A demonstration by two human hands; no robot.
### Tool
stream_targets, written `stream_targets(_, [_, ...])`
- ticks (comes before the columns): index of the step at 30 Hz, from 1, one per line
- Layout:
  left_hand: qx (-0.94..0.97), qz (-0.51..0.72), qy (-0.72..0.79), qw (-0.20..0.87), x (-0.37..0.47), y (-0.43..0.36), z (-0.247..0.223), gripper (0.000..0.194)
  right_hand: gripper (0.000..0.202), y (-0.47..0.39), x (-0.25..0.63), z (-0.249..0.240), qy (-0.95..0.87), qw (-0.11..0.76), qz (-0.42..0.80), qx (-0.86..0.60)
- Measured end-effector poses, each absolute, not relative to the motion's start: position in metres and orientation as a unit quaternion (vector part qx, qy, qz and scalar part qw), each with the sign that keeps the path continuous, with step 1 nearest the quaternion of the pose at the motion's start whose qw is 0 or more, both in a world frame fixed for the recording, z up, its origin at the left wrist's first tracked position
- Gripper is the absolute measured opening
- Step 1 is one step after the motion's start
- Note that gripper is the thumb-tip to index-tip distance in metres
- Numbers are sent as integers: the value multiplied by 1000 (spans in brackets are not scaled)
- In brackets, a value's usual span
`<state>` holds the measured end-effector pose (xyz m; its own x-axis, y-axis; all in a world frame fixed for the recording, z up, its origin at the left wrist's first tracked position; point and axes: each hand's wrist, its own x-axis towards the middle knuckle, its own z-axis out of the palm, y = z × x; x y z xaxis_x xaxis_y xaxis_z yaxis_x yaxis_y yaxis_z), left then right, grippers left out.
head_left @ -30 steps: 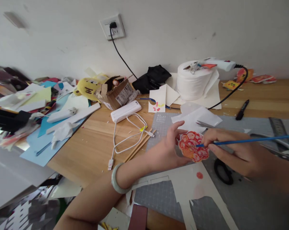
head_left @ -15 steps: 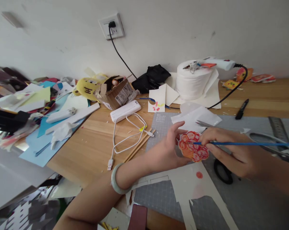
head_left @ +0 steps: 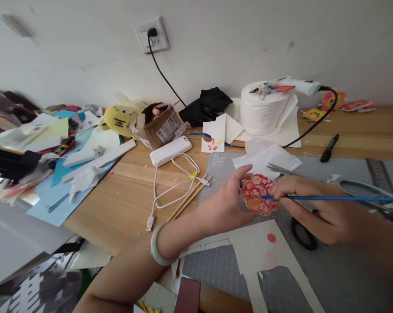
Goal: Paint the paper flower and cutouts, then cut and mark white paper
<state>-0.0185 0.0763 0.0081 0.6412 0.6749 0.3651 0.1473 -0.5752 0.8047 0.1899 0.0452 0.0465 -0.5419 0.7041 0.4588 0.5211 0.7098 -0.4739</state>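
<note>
Between the thumb and fingers of my left hand [head_left: 231,198] is a round, scallop-edged paper cutout [head_left: 258,191] painted with red and orange swirls. A pale bangle [head_left: 157,243] circles the left wrist. My right hand [head_left: 314,208] pinches a thin blue paintbrush [head_left: 330,198], held almost level, and its tip lies at the face of the cutout. Underneath both hands is a grey cutting mat [head_left: 212,263]. A cut white paper sheet [head_left: 251,243] with a red paint spot rests on it. The black handle of a pair of scissors [head_left: 303,234] shows below my right hand.
Behind stands a white paper roll [head_left: 261,111] with a white hot-glue gun [head_left: 301,85] on top. A power bank [head_left: 170,150] with white cable, wooden sticks [head_left: 186,202] and a cardboard box [head_left: 157,126] lie leftward. A black marker [head_left: 329,148] and ruler [head_left: 379,174] are at right.
The cutout has turned and shifted slightly up and left in my left hand. My right hand and the brush have moved slightly, with the brush tip still at the cutout.
</note>
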Motion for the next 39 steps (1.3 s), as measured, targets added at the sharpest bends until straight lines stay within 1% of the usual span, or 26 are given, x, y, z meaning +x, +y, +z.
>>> stream_targets(4, [829,344,264,355,-19,75,8,85,14,44,188,44,-875,313,82,-360])
stream_targets(8, [825,350,258,361,-18,75,5,87,13,43,187,45,-871,308,114,-364])
stream_targets(17, [825,347,266,358,-19,75,7,88,14,41,187,46,-855,328,110,-388])
stream_targets(21, [820,354,257,370,-19,75,6,88,12,41,186,45,-854,317,140,-389])
stream_targets(24, [818,355,256,373,-18,75,5,88,11,42,186,46,-851,329,121,-392])
stream_targets(33, [815,358,256,377,-18,76,2,90,10,44,185,48,-853,318,131,-392])
stream_targets(37, [814,355,260,379,-18,76,3,90,10,44,184,47,-853,326,94,-397])
stream_targets(39, [813,360,256,380,-18,76,3,91,10,42,185,46,-856,319,99,-394])
